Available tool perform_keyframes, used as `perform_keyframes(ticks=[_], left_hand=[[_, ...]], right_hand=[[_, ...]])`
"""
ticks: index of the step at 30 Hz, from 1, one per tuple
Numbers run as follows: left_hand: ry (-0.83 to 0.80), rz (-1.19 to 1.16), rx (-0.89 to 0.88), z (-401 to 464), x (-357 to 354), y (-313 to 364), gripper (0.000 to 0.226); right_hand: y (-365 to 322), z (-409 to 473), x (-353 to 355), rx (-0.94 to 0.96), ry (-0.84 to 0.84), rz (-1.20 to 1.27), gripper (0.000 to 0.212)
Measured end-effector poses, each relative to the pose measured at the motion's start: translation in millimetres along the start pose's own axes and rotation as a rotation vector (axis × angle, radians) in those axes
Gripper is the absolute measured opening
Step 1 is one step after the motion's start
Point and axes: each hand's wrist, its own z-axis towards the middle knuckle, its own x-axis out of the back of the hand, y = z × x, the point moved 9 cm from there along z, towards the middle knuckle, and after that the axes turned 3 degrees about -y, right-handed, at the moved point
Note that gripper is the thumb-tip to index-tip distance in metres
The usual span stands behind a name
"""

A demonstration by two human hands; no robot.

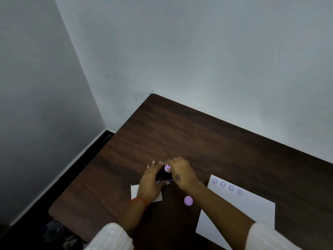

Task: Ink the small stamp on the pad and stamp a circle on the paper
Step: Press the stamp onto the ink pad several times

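My right hand (181, 173) pinches a small purple stamp (168, 167) and holds it down over a dark ink pad (163, 175). My left hand (152, 179) cups the pad from the left, fingers spread along its side; most of the pad is hidden between the two hands. A white sheet of paper (241, 212) lies to the right, with several purple circles (227, 186) stamped in a row along its far edge.
A second, larger purple round stamp (188, 200) lies on the dark wooden table (180, 134) between my forearms. A smaller white paper (135, 192) sits under my left wrist. Walls stand close behind and to the left of the table.
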Motion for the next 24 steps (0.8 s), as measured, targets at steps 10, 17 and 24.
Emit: perform_keyframes(ticks=[10,17,24], left_hand=[[-0.004,-0.011,-0.012,0,-2,0,0.065],[-0.010,0.015,-0.010,1,-2,0,0.065],[-0.021,0.016,0.007,1,0,2,0.067]], right_hand=[[0,3,-6,-0.039,-0.008,-0.043,0.013],[-7,3,-8,0.075,-0.115,-0.182,0.020],[10,4,13,-0.170,-0.037,0.108,0.013]])
